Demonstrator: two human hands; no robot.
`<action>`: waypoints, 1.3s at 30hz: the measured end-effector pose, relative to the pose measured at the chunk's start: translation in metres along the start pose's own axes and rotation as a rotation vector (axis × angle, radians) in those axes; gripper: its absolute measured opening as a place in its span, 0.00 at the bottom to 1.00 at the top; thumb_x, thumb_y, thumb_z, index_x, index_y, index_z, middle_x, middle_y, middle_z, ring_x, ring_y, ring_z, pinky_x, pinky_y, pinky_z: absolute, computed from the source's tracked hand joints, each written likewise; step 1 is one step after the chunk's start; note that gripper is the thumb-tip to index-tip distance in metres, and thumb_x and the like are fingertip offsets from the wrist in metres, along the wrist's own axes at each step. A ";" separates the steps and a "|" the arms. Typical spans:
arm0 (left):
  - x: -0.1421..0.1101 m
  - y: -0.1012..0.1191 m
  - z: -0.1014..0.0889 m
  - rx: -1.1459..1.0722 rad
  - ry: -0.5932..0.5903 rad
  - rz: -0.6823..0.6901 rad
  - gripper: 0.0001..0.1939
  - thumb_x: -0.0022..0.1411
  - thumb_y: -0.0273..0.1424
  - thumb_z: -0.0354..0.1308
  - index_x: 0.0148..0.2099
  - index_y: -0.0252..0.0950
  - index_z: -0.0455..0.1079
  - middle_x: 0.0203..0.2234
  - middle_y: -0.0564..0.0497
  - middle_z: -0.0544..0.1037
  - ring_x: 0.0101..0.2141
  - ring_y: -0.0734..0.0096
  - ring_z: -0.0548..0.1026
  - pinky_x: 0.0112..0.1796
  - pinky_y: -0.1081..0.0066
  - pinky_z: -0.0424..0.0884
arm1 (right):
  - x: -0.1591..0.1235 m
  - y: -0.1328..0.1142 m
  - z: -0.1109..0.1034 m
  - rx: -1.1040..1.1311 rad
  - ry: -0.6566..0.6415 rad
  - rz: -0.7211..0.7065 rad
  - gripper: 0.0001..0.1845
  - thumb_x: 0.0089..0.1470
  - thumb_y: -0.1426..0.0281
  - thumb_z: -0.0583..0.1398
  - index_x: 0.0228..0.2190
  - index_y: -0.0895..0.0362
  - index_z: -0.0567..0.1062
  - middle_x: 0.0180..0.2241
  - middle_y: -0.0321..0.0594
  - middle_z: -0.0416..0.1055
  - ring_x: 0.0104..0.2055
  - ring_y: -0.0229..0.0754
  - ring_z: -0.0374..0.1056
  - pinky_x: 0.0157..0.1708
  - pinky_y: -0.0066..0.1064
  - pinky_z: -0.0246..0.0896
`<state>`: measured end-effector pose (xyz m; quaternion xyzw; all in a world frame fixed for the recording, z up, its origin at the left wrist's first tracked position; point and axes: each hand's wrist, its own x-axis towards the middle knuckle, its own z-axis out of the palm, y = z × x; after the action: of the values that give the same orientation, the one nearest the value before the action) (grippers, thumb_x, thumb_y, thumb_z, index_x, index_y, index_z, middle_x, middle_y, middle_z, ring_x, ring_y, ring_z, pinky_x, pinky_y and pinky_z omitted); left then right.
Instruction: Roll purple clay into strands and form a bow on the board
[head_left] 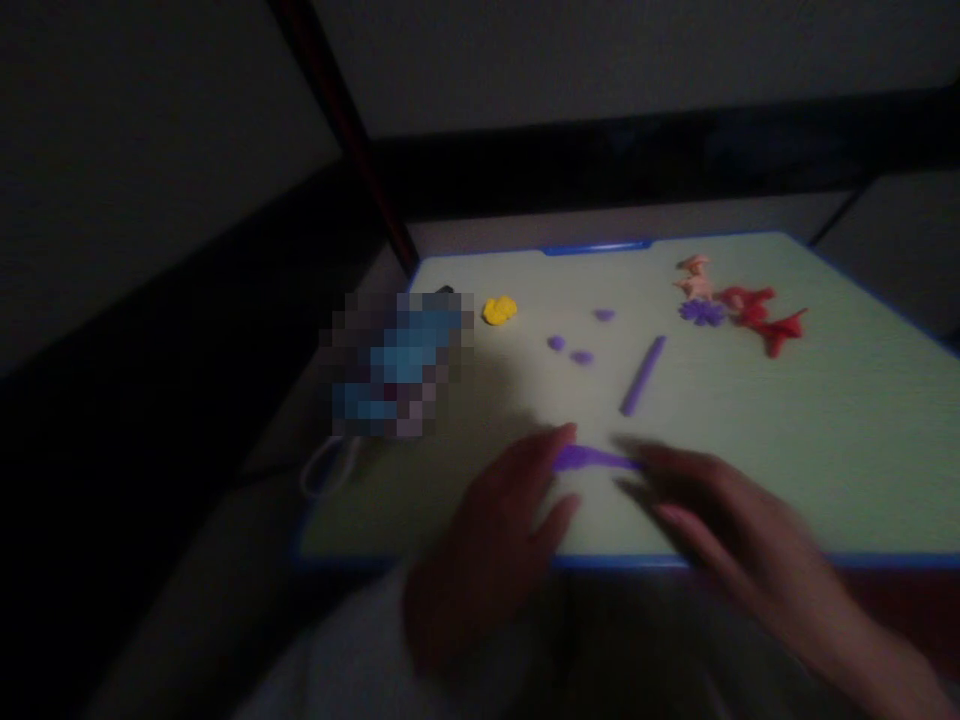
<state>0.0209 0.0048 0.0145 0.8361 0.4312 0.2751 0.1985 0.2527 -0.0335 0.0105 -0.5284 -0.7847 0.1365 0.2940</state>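
A flattened strip of purple modelling clay point(589, 458), wide on the left and thin on the right, stretches between my two hands near the table's front edge. My left hand point(510, 510) has its fingers on the wide end, with the thumb a little apart below. At the thin end, the fingertips of my right hand point(720, 510) close on the clay; that hand is smeared by motion. Just beyond lies a purple clay roll point(643, 375), slanting away. Farther back are small purple clay bits point(582, 357) and a yellow clay lump point(500, 310).
The pale tabletop point(847, 450) has a blue rim. A pixelated blue object point(405, 360) with a white loop point(328, 468) lies at the left. Toward the back right sit a red clay shape point(780, 330), a purple flower-like piece point(702, 313) and a peach-coloured piece point(695, 280).
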 end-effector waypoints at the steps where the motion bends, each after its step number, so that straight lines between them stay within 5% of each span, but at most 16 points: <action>1: -0.002 0.002 0.002 0.022 -0.030 0.038 0.26 0.64 0.31 0.53 0.62 0.37 0.54 0.55 0.44 0.69 0.55 0.63 0.67 0.56 0.60 0.65 | -0.003 -0.001 0.001 -0.020 -0.026 -0.027 0.20 0.61 0.63 0.53 0.54 0.52 0.61 0.50 0.44 0.70 0.48 0.45 0.69 0.43 0.39 0.69; 5: -0.002 0.004 0.008 0.052 -0.098 0.089 0.29 0.65 0.30 0.51 0.65 0.37 0.46 0.56 0.43 0.68 0.55 0.63 0.67 0.55 0.61 0.66 | -0.004 -0.004 0.003 -0.068 -0.069 -0.075 0.23 0.62 0.64 0.51 0.57 0.55 0.59 0.53 0.47 0.68 0.52 0.49 0.66 0.47 0.45 0.67; 12: 0.021 -0.018 0.003 -0.020 0.018 0.067 0.12 0.61 0.26 0.56 0.47 0.34 0.69 0.43 0.47 0.74 0.45 0.66 0.72 0.49 0.63 0.70 | 0.020 -0.001 0.003 0.006 -0.004 0.009 0.10 0.60 0.68 0.54 0.41 0.57 0.73 0.39 0.45 0.71 0.41 0.45 0.69 0.40 0.40 0.68; 20: 0.024 -0.015 0.000 -0.026 -0.078 0.061 0.08 0.61 0.23 0.55 0.40 0.35 0.73 0.35 0.50 0.73 0.39 0.69 0.71 0.42 0.68 0.70 | 0.038 0.008 0.002 0.034 -0.008 -0.096 0.10 0.59 0.71 0.54 0.30 0.57 0.75 0.33 0.44 0.70 0.35 0.43 0.68 0.34 0.35 0.66; 33: 0.019 -0.016 -0.001 0.185 -0.103 0.185 0.11 0.65 0.24 0.48 0.41 0.34 0.72 0.38 0.46 0.74 0.40 0.66 0.71 0.43 0.64 0.71 | 0.019 0.017 0.004 -0.179 -0.089 -0.152 0.13 0.61 0.72 0.52 0.41 0.53 0.75 0.37 0.43 0.75 0.39 0.46 0.71 0.39 0.40 0.69; 36: 0.012 -0.017 -0.001 0.202 -0.091 0.236 0.14 0.65 0.24 0.47 0.50 0.35 0.68 0.47 0.45 0.73 0.48 0.65 0.71 0.49 0.63 0.69 | 0.015 0.013 0.002 -0.217 -0.117 -0.220 0.18 0.61 0.75 0.50 0.50 0.54 0.71 0.45 0.45 0.74 0.45 0.47 0.71 0.45 0.43 0.69; 39: 0.004 -0.015 0.000 0.221 -0.132 0.252 0.24 0.65 0.28 0.49 0.63 0.34 0.53 0.57 0.42 0.67 0.57 0.63 0.65 0.55 0.61 0.65 | 0.013 0.004 0.004 -0.223 -0.131 -0.275 0.21 0.62 0.73 0.50 0.55 0.57 0.64 0.53 0.47 0.69 0.54 0.48 0.67 0.52 0.46 0.65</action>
<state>0.0134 0.0168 0.0075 0.9165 0.3365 0.1931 0.0975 0.2495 -0.0198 0.0093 -0.4355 -0.8771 0.0414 0.1980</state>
